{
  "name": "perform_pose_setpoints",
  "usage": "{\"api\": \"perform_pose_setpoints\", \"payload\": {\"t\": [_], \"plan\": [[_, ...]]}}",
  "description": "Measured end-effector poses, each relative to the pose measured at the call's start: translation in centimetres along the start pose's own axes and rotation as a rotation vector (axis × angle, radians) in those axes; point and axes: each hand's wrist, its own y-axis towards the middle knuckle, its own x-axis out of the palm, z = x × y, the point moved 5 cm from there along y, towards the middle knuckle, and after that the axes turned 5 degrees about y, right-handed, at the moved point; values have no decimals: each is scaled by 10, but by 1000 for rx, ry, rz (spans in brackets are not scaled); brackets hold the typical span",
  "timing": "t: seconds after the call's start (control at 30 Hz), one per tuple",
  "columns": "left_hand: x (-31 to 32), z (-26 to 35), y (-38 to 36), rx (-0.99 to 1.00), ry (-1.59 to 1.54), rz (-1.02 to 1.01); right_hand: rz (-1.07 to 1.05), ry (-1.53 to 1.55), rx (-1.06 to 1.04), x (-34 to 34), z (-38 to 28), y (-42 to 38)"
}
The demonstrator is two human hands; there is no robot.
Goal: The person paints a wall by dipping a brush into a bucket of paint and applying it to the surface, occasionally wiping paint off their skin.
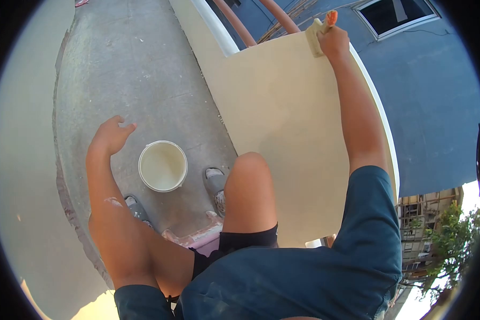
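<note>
Up at the top of a low cream wall (282, 106), my right hand (333, 44) is closed around the handle of a wide paintbrush (316, 40). The handle ends in an orange tip, and the pale bristles lie against the wall near its upper edge. My left hand (113, 136) hangs over the floor with thumb and fingers apart, holding nothing. Just to its right stands a white bucket (185, 166) with a pale cream inside, between my feet and the open floor.
I sit on a pink, paint-smeared stool (205, 242), with grey clogs (214, 184) on my feet. Grey concrete floor (128, 58) runs ahead. Another pale wall (21, 144) rises at left. Beyond the low wall are a blue building (421, 101) and reddish pipes (237, 24).
</note>
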Motion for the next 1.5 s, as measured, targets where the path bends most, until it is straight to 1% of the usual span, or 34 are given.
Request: {"api": "perform_pose_setpoints", "payload": {"t": [0.03, 0.07, 0.17, 0.2, 0.27, 0.3, 0.33, 0.37, 0.43, 0.5, 0.6, 0.7, 0.77, 0.83, 0.87, 0.9, 0.97, 1.0, 1.03, 1.1, 1.17, 1.23, 1.27, 1.37, 1.43, 1.5], "plan": [[0, -2, 2, 20, -13, 34, 58, -37, -4, -20, 5, 13], [3, -1, 2, 21, -16, 21, 71, -74, 33, -39, 1, 20], [-4, 0, -1, 36, -1, 58, 120, -81, -16, -48, 2, 26], [-5, 4, -5, 22, -9, 31, 123, -71, -56, -47, -10, 12], [-7, 2, -9, 4, -21, 18, 73, 36, -125, -14, -13, -13], [-7, 2, -10, 4, -18, 12, 3, 69, -122, 16, -3, -20], [-6, 6, -10, 12, -11, 3, -149, -72, -43, 23, -11, -37], [-6, 10, -12, 27, -8, 7, -163, -93, -35, 27, -9, -43], [-5, 8, -15, -11, 1, -12, -50, -63, -21, 14, 17, -21], [-6, 4, -16, -1, -7, -6, 63, 19, -6, -29, 18, -8], [-6, -1, -12, 24, 6, 18, 126, -59, -4, -64, 22, 10], [-11, -4, -18, 1, -9, 23, 175, -3, -58, -69, 14, 6], [-11, -5, -20, -8, -38, 6, -19, 15, -81, -41, 10, -25], [-11, -7, -15, 40, 20, 45, -182, -190, -59, -24, 9, -55], [-9, -5, -14, 58, 20, 40, -88, -117, -74, -27, 23, -58], [-9, -5, -15, 57, 14, 35, -85, -126, -67, -38, 35, -55], [-5, -4, -16, 55, 9, 20, 27, 52, -12, -72, 62, -43], [-4, -3, -16, 61, -7, 14, 103, 53, -61, -91, 62, -39], [-3, -2, -17, 66, -23, 11, 101, 50, -56, -103, 64, -38], [-3, -1, -16, 85, 0, 18, 163, 138, -47, -129, 59, -41], [-4, 0, -18, 97, 22, 30, 163, 192, -28, -132, 54, -53], [-4, 3, -25, 93, 6, 39, 13, 172, -32, -112, 54, -67], [-4, 2, -26, 91, 6, 38, -52, 59, -46, -103, 53, -74], [-2, 4, -28, 100, 14, 41, -56, 35, 8, -108, 78, -78], [-4, 5, -30, 84, -22, 6, -36, 6, 11, -127, 74, -81], [-5, 5, -28, 100, -5, 7, 168, 90, -144, -159, 54, -97]]}}
